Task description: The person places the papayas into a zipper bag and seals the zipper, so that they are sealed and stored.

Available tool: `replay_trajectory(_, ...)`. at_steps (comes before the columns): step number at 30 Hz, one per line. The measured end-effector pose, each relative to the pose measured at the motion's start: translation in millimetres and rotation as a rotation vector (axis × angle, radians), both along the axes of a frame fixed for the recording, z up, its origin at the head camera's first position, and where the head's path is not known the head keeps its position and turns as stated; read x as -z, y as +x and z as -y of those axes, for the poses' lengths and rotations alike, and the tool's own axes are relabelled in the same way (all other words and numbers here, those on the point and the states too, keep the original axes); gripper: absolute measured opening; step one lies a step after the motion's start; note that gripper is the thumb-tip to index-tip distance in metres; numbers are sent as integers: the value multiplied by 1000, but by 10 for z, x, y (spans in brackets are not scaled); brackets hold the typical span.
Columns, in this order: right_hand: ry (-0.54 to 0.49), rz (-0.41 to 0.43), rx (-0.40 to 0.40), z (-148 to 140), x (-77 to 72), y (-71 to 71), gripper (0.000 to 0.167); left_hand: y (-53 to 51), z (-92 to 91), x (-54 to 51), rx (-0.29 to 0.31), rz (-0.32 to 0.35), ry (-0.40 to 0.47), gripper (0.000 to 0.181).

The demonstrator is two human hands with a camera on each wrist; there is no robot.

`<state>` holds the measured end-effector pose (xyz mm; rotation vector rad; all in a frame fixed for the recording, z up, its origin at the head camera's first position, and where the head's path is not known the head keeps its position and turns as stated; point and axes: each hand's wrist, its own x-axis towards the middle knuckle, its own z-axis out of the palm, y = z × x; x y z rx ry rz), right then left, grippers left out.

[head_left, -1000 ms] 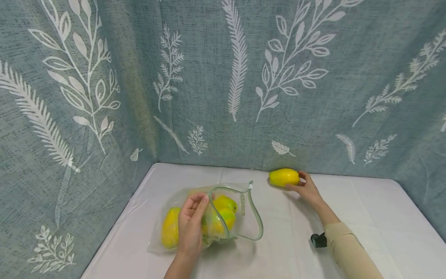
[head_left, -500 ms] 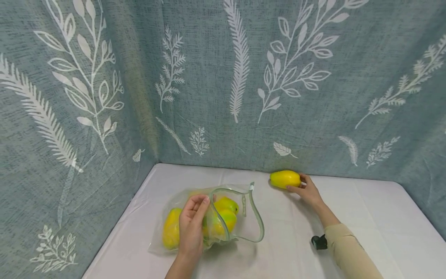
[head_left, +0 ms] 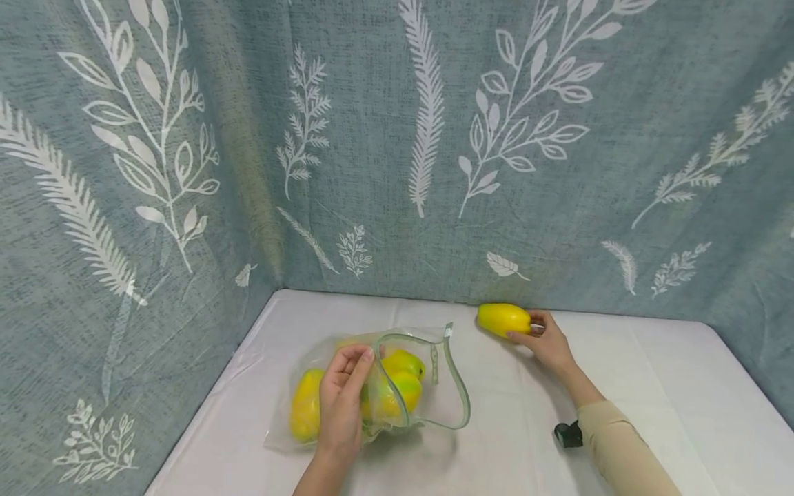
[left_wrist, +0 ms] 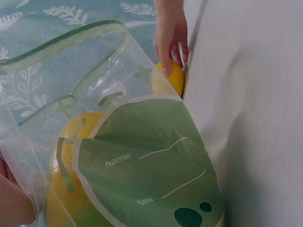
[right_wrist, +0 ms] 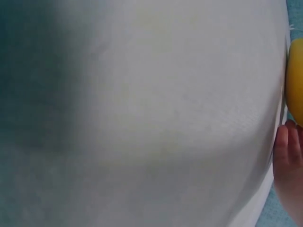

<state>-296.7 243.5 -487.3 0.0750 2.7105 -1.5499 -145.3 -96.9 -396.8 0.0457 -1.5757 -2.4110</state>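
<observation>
My left hand (head_left: 340, 396) pinches the near side of the mouth of a clear zip bag (head_left: 291, 368) between thumb and fingers. The bag lies on its side with its green-edged mouth gaping to the right. Several yellow-green papayas (head_left: 306, 406) are inside, partly hidden by that hand. At the back of the table, my right hand (head_left: 548, 342) holds a loose yellow papaya (head_left: 504, 319) by its right end, thumb in front and fingers behind. In the left wrist view, the bag's green printed panel (left_wrist: 142, 156) covers much of the fruit.
A white cloth covers the table (head_left: 496, 427). Patterned blue-green curtains (head_left: 372, 138) rise along its back and sides. A small black object (head_left: 568, 435) shows beside the right sleeve (head_left: 620, 441).
The loose papaya has shifted slightly left and turned a little under my right hand. My left hand and the bag hold nearly the same place.
</observation>
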Motion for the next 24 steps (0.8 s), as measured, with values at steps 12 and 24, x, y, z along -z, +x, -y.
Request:
replay_trajectory(12, 0, 8, 29, -30, -21, 109, 83, -8, -2, 5, 6, -17, -6, 5)
replay_trajectory(24, -49, 10, 47, 6, -164, 391, 82, 2, -29, 24, 5, -18, -29, 6)
